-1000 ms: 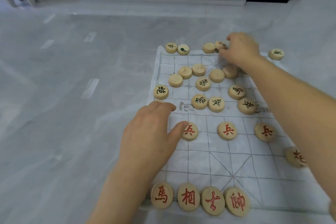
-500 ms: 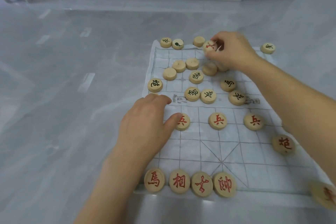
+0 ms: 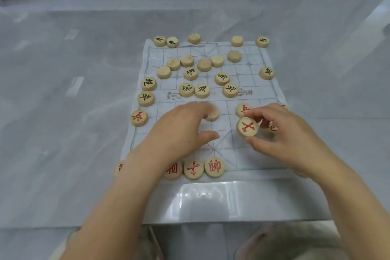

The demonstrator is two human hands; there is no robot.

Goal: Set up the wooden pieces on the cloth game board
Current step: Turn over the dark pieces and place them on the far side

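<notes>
Wood is light and hard, so your right hand [image 3: 289,139] pinches the red piece [image 3: 247,127] by its round edge; your left hand [image 3: 179,131] lies open, fingertips touching another piece [image 3: 213,114].

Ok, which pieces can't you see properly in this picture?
All in the head view:
1. Corner piece of the near row: mostly behind the left forearm.
2. Blurred piece at the left hand's fingertips: mark unreadable.
3. Red piece beyond the held piece: half covered by it and the right hand's fingers.
4. Blank-topped pieces at the far end: face down, marks hidden.
</notes>
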